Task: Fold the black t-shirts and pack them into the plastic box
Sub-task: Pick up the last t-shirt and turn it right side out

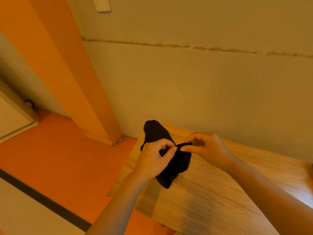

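Hands at work over a wooden desk (220, 192) set against a plain wall (186, 82). Left hand (153, 158) curled, thumb and forefinger pinching the edge of a black t-shirt (176, 165); right hand (205, 146) likewise curled, pinching the same edge just beside the left, a short taut strip of cloth stretched between the two. Black t-shirt bunched and crumpled, held above the near-left corner of the desk, one lobe rising behind the left hand toward the wall, the rest hanging below the hands toward the desk top; contact with the wood impossible to tell. Both forearms bare, reaching in from the lower edge. Orange floor (59, 158) to the left of the desk, crossed by a dark stripe (42, 199) at lower left. Orange column (71, 73) rising from the floor beside the wall. White switch plate (102, 4) high on the wall. Pale door or cabinet (11, 119) at far left, with a small metal fitting (29, 103) near its edge.
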